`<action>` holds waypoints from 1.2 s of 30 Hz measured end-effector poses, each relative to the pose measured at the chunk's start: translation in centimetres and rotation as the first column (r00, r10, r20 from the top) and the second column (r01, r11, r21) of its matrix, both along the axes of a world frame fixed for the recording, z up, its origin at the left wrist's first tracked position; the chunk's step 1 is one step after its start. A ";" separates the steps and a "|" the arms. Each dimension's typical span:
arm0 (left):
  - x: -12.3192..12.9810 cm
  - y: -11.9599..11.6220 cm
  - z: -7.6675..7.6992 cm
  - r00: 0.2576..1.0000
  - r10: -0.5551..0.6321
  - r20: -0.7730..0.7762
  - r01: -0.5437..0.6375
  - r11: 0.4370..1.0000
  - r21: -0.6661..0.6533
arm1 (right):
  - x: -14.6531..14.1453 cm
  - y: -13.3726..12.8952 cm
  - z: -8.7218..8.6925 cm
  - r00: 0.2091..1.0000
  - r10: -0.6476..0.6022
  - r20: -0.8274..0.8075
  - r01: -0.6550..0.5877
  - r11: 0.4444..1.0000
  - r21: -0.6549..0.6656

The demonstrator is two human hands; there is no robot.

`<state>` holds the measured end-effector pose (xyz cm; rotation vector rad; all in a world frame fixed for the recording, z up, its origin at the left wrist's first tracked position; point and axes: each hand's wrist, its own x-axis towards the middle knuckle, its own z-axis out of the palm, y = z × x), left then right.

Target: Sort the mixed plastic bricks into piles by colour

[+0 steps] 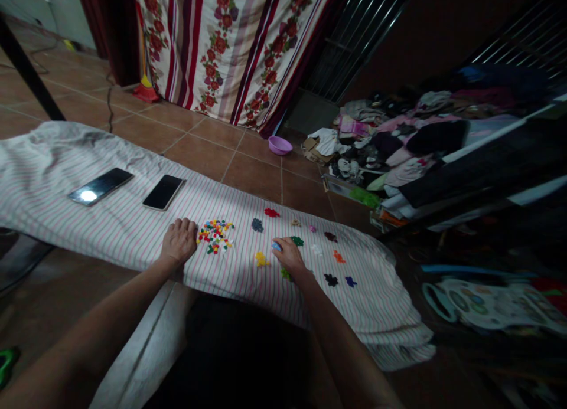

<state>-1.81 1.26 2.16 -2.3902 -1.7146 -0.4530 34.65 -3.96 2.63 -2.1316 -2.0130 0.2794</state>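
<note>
Light-blue small plastic-looking pieces (pixel 276 245) sit at the fingertips of the right hand (pixel 290 257), fingers bent down around them; can't tell if pinched or only touched. Left hand (pixel 179 242) rests palm down on the pink-and-grey striped white cloth (pixel 239 282) covering the desk, relaxed, no grasp visible. Mixed multicoloured heap of small pieces (pixel 215 236) lies just beside the left hand, between both hands, nearer the left; single pieces too many to count.

Sorted one-colour clusters, apart from the light-blue: twelve. Red cluster (pixel 271 212), grey cluster (pixel 257 225), tan cluster (pixel 296 222), pink cluster (pixel 312 228) and dark-green cluster (pixel 297 241) beyond the right hand; yellow cluster (pixel 261 259) on its left; lime-green cluster (pixel 286 274) partly hidden under it; white cluster (pixel 316 249), dark-brown cluster (pixel 330 236), orange cluster (pixel 339 256), black cluster (pixel 331 280), dark-blue cluster (pixel 351 281) to its right. Piece counts per cluster: too small to tell.

Two dark-screened rectangular phones (pixel 163 193) lie beyond the left hand. One round purple basin (pixel 280 145) on the brown tiled floor (pixel 204 152).
</note>
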 end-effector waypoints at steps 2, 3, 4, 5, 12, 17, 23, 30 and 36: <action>0.0 0.3 0.1 1.000 -0.030 -0.006 0.030 0.999 -0.016 | 0.1 -0.1 -0.1 1.000 0.005 -0.014 -0.005 1.000 0.017; -0.1 0.5 0.1 0.999 -0.045 -0.002 0.045 0.999 -0.024 | 0.1 -0.1 -0.2 1.000 0.008 -0.019 -0.007 1.000 0.027; -0.1 0.6 0.1 0.998 -0.058 0.008 0.058 0.998 -0.031 | 0.1 -0.1 -0.2 1.000 0.011 -0.023 -0.010 0.999 0.035; -0.1 0.8 0.1 0.998 -0.066 0.021 0.067 0.997 -0.035 | 0.2 -0.1 -0.3 1.000 0.015 -0.025 -0.014 0.999 0.042; -0.4 1.1 -0.3 0.996 -0.031 0.086 0.034 0.999 -0.032 | 0.2 0.1 -0.1 0.996 0.064 -0.057 -0.062 0.997 0.035; -0.7 1.2 -0.6 0.995 -0.007 0.096 0.005 1.000 0.025 | 0.3 0.1 0.1 0.991 0.059 -0.118 -0.057 0.998 0.023; -1.0 1.1 -0.3 0.992 -0.023 0.128 0.022 1.000 0.012 | 0.2 -0.4 0.5 0.986 0.028 -0.161 -0.019 0.998 0.058; -0.9 0.8 0.0 0.980 0.025 0.196 -0.033 0.999 0.037 | -0.3 -0.4 0.7 0.985 0.040 -0.170 -0.002 0.976 0.218; -0.6 0.8 0.3 0.978 0.007 0.210 -0.022 0.997 0.073 | -3.0 0.3 0.3 0.967 0.183 -0.177 -0.126 0.949 0.290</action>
